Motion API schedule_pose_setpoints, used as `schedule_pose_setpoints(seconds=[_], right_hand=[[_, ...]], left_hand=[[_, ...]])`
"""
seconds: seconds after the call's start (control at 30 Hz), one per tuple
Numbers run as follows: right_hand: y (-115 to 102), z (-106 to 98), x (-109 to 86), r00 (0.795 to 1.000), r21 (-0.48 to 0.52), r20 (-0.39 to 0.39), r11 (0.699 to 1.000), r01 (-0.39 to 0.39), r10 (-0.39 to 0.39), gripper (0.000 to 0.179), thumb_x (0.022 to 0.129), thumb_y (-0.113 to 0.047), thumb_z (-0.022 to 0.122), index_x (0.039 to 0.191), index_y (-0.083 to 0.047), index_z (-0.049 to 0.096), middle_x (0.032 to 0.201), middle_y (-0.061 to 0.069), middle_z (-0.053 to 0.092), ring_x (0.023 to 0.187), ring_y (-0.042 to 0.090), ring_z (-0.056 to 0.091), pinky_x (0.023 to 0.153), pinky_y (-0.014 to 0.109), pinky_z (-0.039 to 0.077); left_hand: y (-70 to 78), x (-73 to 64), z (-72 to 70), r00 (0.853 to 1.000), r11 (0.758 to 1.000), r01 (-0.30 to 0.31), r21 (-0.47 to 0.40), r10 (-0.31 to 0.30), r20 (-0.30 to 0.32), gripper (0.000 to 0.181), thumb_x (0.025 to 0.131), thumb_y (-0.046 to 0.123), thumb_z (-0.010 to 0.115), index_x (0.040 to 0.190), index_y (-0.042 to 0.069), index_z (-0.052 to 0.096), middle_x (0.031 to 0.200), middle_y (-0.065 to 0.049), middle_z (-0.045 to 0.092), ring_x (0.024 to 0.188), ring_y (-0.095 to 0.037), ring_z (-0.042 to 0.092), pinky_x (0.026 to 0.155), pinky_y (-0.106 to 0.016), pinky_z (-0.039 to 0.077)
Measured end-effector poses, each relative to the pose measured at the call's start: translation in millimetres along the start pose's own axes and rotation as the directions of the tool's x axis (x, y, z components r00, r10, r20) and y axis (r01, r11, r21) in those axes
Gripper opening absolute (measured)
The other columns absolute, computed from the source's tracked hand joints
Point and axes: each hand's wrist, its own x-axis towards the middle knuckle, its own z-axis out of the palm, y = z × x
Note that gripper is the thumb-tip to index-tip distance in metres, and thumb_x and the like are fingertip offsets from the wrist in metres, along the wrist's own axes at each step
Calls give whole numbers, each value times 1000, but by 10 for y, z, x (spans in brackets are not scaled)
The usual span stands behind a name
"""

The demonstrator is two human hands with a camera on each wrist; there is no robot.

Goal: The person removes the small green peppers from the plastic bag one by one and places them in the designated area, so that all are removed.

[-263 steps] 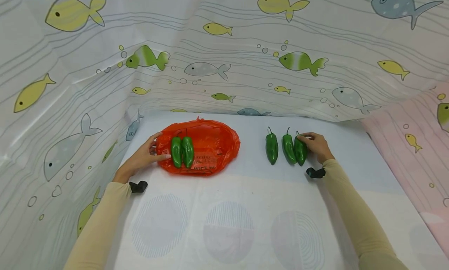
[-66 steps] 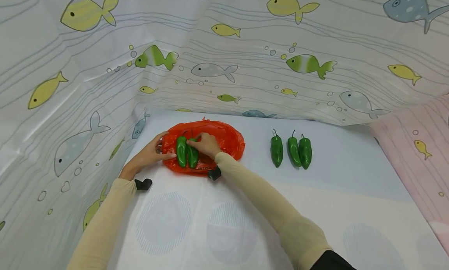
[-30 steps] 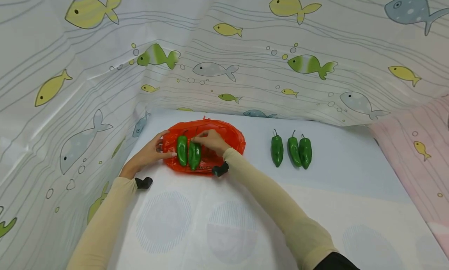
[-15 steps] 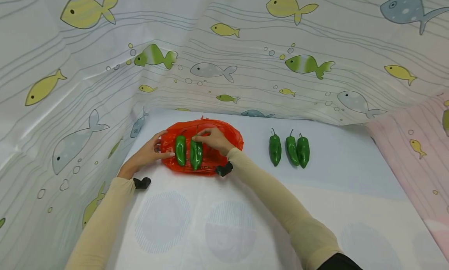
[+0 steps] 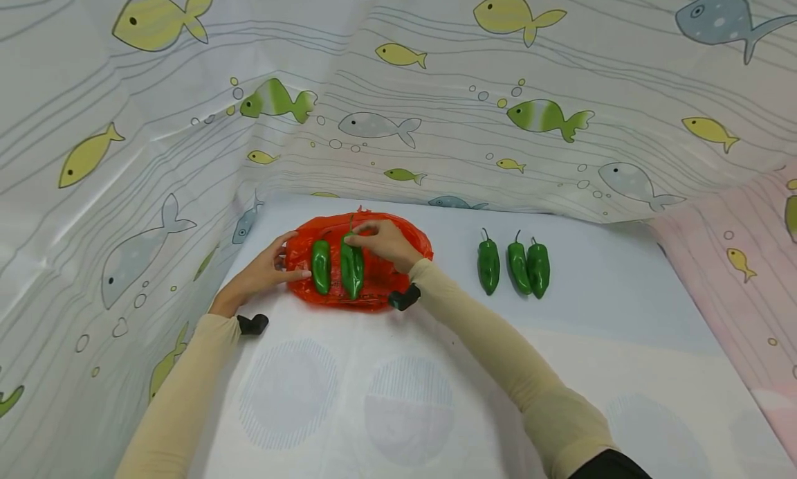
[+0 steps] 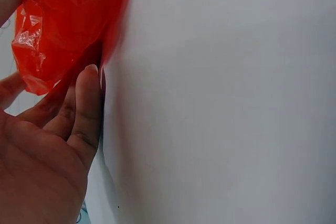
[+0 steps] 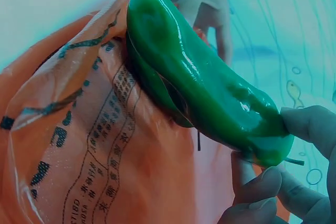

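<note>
My right hand (image 5: 389, 243) pinches a glossy green chili pepper (image 5: 352, 268) near its stem end, over the red plastic bag (image 5: 389, 275). The right wrist view shows thumb and fingers around the stem end of this pepper (image 7: 210, 87), its tip pointing away, with printed text on the bag (image 7: 173, 177) beside it. A second green chili pepper (image 5: 320, 266) lies on the bag, to the left of the held one. My left hand (image 5: 264, 268) holds the bag's left edge, thumb over it and fingers (image 6: 86, 103) at its outer side and low by the table.
Three more green chili peppers stand apart to the right of the bag: one alone (image 5: 488, 266) and two side by side (image 5: 519, 268). They lie on the white table cover (image 5: 454, 410). Fish-printed sheets (image 5: 436, 119) hang behind and at both sides.
Earlier my right hand was at the right-hand peppers, then came to the bag and took hold of the right one of its two peppers. That pepper has shifted right, apart from its neighbour.
</note>
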Motion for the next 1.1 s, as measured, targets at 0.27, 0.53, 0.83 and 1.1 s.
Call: schedule_pose_setpoints(seconds=[0.27, 0.53, 0.83, 1.1], right_hand=[[-22, -53, -32, 1000, 39, 3, 999, 5, -5, 33, 82, -40, 74, 109, -22, 67, 91, 4, 60, 54, 13, 39, 51, 29, 33], [-40, -97, -82, 1000, 33, -7, 999, -10, 10, 32, 82, -42, 74, 108, -26, 67, 99, 2, 62, 57, 13, 42, 54, 30, 36], [-116, -248, -182, 1000, 34, 2, 999, -25, 25, 36, 84, -41, 72, 114, -22, 65, 109, 2, 62, 69, 19, 48, 57, 28, 41], [-91, -389, -221, 1000, 72, -24, 997, 16, -15, 38, 82, -41, 73, 114, -22, 65, 109, 4, 62, 61, 15, 42, 56, 31, 36]], left_hand=[[-7, -5, 5, 1000, 1000, -7, -14, 7, -1, 95, 80, 34, 78, 151, 33, 15, 136, -11, 41, 119, -32, 46, 97, -49, 38], [18, -39, 27, 1000, 1000, 0, 22, 0, -9, 96, 78, 38, 78, 151, 33, 15, 137, -10, 41, 120, -32, 45, 97, -51, 39], [37, -60, 28, 1000, 1000, -12, 12, 12, -7, 93, 79, 38, 77, 150, 34, 17, 138, -10, 41, 120, -31, 46, 98, -51, 38], [23, -40, 42, 1000, 1000, 6, 31, -6, -12, 97, 78, 40, 77, 151, 33, 14, 140, -12, 38, 122, -34, 44, 98, -53, 39]])
